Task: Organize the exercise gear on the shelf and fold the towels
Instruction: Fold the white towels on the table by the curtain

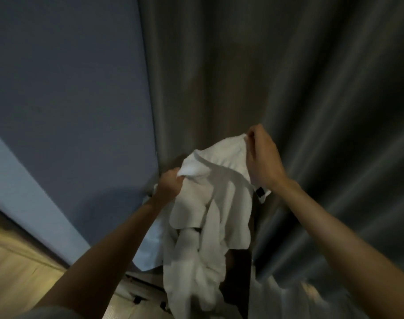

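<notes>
Towel position: the white towel (pixel 216 203) is held in the air in front of the person, at the centre of the head view, and touches no surface that can be seen. Its upper edge runs between the two hands, and the rest hangs down in loose, crumpled folds.

Left hand (pixel 170 184): fingers curled around a bunched corner of the towel at the lower end of that edge. The grip is closed on the cloth.

Right hand (pixel 263 157): raised higher than the left, with fingertips and thumb pinching the opposite corner at the top of the towel. The two hands are apart, with the towel edge slack between them.

A small dark tab (pixel 260 192) shows at the towel's edge, just below the right wrist.

Background: a grey pleated curtain (pixel 288 77) fills the centre and right of the view. A blue-grey wall (pixel 70 88) stands to the left of it. A wood-toned floor (pixel 17 272) shows at the lower left.

More pale fabric (pixel 150 249) lies behind the left forearm, below the towel; it is too blurred to identify.
</notes>
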{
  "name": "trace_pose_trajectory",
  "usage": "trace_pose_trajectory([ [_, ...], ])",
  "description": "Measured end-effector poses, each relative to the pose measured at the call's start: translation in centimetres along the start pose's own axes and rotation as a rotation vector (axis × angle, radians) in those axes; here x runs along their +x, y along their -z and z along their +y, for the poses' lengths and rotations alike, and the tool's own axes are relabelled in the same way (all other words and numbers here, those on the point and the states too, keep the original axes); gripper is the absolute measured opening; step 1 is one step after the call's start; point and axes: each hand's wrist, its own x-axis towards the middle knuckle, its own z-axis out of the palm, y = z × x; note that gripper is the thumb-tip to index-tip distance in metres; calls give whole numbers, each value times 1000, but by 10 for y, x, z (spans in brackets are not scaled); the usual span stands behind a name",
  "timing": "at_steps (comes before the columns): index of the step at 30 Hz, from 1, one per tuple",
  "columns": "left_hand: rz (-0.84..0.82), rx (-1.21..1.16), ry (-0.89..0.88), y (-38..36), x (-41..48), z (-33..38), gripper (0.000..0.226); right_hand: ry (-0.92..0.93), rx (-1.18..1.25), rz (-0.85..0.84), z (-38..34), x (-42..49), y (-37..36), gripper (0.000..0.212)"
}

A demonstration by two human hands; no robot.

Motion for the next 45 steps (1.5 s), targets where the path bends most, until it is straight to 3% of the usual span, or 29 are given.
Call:
trace_pose_trajectory([
  [5, -64, -30, 49, -15, -17, -36, 38, -208, -69, -229, 29, -50, -52, 11],
  [10, -162, 42, 63, -39, -39, -85, 62, -252, -153, -531, 47, -98, -103, 8],
  [14, -268, 57, 270, -61, -65, -129, 83, -383, -173, -632, 48, -140, -143, 18],
  [20, -429, -25, 456, -114, -107, -174, 105, -651, -53, -986, 50, -198, -184, 41],
  [25, -510, -40, 522, -136, -113, -185, 114, -1163, 353, -770, 49, -218, -208, 65],
  [28, -544, -120, 495, -138, -118, -178, 95, -1249, 365, -668, 46, -220, -216, 71],
  [32, -467, -274, 448, -112, -122, -160, 73, -1141, 338, -658, 40, -202, -203, 50],
  [39, -268, -284, 274, -24, -91, -79, 69, -810, 535, -364, 1, -123, -148, 19],
  [45, -27, -375, -146, 77, -46, 25, 53, -472, 600, -200, -51, -27, -75, 15],
])
